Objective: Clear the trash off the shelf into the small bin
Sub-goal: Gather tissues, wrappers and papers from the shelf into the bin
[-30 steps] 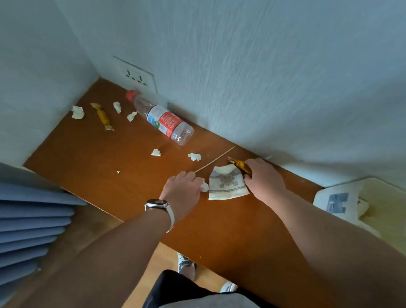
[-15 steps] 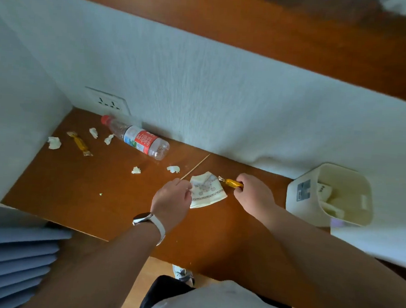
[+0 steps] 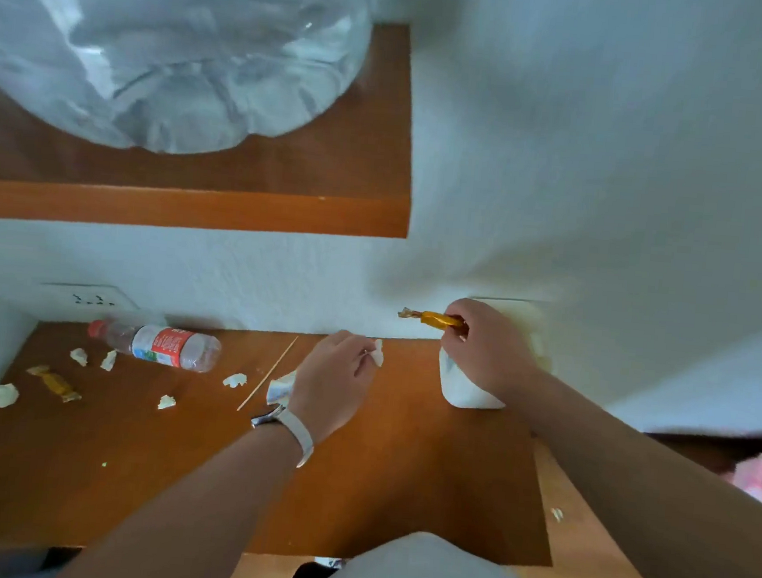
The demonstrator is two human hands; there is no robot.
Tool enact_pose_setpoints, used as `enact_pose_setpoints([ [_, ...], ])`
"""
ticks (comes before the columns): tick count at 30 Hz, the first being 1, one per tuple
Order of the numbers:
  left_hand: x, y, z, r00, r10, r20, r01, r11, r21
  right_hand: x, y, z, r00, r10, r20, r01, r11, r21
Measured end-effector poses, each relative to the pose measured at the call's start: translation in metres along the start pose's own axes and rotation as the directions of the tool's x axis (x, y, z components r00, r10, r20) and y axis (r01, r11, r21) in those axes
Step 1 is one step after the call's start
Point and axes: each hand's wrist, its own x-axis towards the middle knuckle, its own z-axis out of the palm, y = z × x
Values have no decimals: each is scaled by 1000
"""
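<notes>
My right hand grips a gold candy wrapper and hovers over the small cream bin at the right end of the brown shelf; the hand hides most of the bin. My left hand pinches a small white paper scrap above the shelf's middle. A folded printed paper lies partly under that hand, beside a thin wooden stick. Further left lie a plastic bottle with a red label, a second gold wrapper and several white scraps.
A higher wooden shelf juts out overhead, carrying a big clear plastic bag. A wall socket sits behind the bottle. White walls close the shelf at back and left. A scrap lies on the floor at right, near something pink.
My right hand lifted the gold wrapper off the shelf and carried it right, over the bin. My left hand picked up a white scrap. The camera tilted up, revealing the upper shelf.
</notes>
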Motion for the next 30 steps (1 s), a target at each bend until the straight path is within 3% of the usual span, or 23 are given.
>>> enact_pose_setpoints([
  [5,24,60,28,992,91,84,-91,996,-5,-23,53,-26,991,131,-19,-131,991,-21],
  [9,37,96,52,979,123,161,-129,991,32,-36,88,-38,989,146,-4,-146,987,-60],
  [21,35,124,77,978,39,204,-76,982,172,-38,105,-49,960,-178,214,203,974,-101],
  [30,7,100,38,995,-5,98,-29,942,334,-19,91,-43,892,-342,294,401,900,-170],
])
